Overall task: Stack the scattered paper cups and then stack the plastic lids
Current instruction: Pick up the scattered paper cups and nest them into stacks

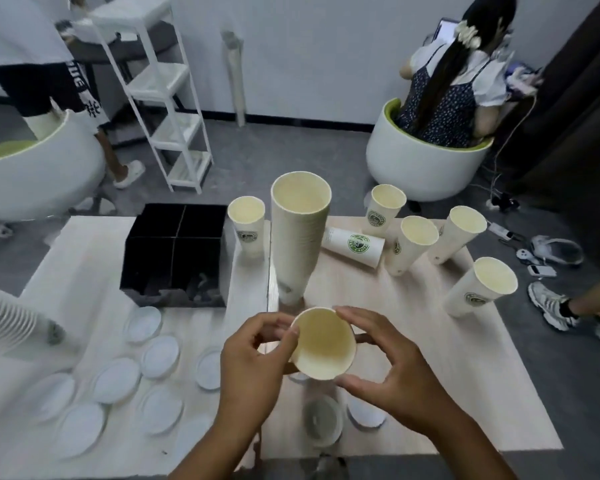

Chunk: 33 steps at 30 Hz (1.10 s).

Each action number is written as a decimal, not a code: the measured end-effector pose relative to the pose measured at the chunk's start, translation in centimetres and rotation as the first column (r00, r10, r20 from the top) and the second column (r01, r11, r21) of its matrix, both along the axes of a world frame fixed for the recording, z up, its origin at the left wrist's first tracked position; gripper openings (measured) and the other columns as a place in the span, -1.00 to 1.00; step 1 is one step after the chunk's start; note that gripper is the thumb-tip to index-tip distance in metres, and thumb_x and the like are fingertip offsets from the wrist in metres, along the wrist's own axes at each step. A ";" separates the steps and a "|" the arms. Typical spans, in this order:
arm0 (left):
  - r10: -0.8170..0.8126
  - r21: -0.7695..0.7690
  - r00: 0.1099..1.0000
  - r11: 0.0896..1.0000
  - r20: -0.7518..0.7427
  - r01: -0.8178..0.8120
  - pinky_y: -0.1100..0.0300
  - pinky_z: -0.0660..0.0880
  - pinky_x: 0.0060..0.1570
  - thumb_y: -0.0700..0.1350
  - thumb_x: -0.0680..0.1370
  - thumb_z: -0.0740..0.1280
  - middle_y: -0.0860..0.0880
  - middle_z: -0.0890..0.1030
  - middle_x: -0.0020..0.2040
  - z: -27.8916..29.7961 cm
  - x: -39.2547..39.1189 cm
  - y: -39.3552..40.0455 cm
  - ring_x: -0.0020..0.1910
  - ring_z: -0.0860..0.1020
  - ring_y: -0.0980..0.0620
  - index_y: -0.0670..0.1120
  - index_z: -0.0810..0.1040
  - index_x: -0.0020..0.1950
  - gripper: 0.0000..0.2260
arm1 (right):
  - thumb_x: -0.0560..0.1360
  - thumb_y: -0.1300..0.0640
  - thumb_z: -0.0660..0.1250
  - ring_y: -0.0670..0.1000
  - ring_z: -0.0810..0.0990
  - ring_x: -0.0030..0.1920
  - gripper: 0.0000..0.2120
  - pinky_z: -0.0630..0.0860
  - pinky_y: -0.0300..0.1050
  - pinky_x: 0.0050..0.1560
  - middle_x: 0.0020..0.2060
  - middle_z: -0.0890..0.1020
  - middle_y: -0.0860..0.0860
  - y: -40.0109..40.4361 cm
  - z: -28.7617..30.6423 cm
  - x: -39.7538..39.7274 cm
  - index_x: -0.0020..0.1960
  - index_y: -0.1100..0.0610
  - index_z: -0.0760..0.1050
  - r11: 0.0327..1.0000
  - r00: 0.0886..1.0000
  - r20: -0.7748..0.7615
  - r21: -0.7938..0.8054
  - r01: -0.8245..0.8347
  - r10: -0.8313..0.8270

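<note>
A pale wooden table (430, 393) fills the lower half of the view, seen from above by the person working at it. Both hands grip one paper cup (323, 344) near the table's centre, mouth tilted toward the camera. The left hand (253, 358) curls round its rim from 9 o'clock; the right hand (388, 362) pinches it from 3 o'clock, with fingers on the far rim and thumb under the near side.

Just beyond the held cup, at 12 o'clock, stands a tall stack (300, 237) of nested cups. To the stack's left is one upright cup (246, 225). To its right a cup lies on its side (355, 244), and four more stand scattered toward 2 o'clock (478, 287). A black divided box (175, 251) sits at 10 o'clock.

Clear plastic lids (160, 355) lie scattered flat over the table from 7 to 9 o'clock, with a few more below the hands at 6 o'clock. A second cup stack (11, 317) lies tilted at the left edge.

Beyond the table is grey floor (291, 150) and a white wall. A white shelf rack (167, 95) stands at 11 o'clock. A person sits in a round white chair (416, 168) at 1 o'clock, back turned. Another such chair is at far left.
</note>
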<state>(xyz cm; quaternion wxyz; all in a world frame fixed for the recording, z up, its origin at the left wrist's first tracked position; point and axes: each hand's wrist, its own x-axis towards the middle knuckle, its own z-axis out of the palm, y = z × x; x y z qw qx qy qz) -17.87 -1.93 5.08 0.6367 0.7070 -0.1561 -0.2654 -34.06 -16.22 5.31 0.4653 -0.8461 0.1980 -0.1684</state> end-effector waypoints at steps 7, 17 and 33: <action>-0.050 -0.060 0.998 0.997 0.036 0.052 0.02 0.71 -0.24 -0.27 0.52 0.51 -0.09 0.73 -0.17 4.5 7.9 13.2 -0.11 0.72 -0.04 -0.01 0.76 0.00 -0.83 | 0.42 0.13 0.61 -0.07 0.49 0.41 -0.31 0.48 -0.17 0.35 0.39 0.53 -0.24 10.5 2.7 10.3 0.46 -0.16 0.45 0.995 0.991 0.112 -0.072 -0.064 0.072; 0.133 -0.116 0.986 0.986 0.102 -0.121 -0.06 0.71 -0.17 -0.23 0.54 0.48 0.00 0.77 -0.07 9.4 17.8 22.6 -0.05 0.75 0.01 -0.05 0.76 0.04 -0.86 | 0.33 -0.10 0.66 -0.15 0.49 0.39 -0.18 0.46 -0.39 0.25 0.39 0.49 -0.31 17.9 7.4 22.4 0.49 -0.16 0.37 0.956 0.942 0.200 -0.177 -0.235 0.269; 0.161 -0.227 0.892 0.972 0.422 -0.069 -0.07 0.60 0.27 -0.11 0.37 0.60 0.12 0.70 0.24 15.8 30.7 30.3 0.28 0.63 0.12 0.02 0.58 0.39 -0.42 | 0.26 -0.18 0.63 -0.03 0.64 0.23 -0.23 0.61 0.01 0.26 0.26 0.65 -0.07 24.0 14.8 39.9 0.40 0.00 0.51 0.957 0.864 0.433 0.009 -0.291 0.259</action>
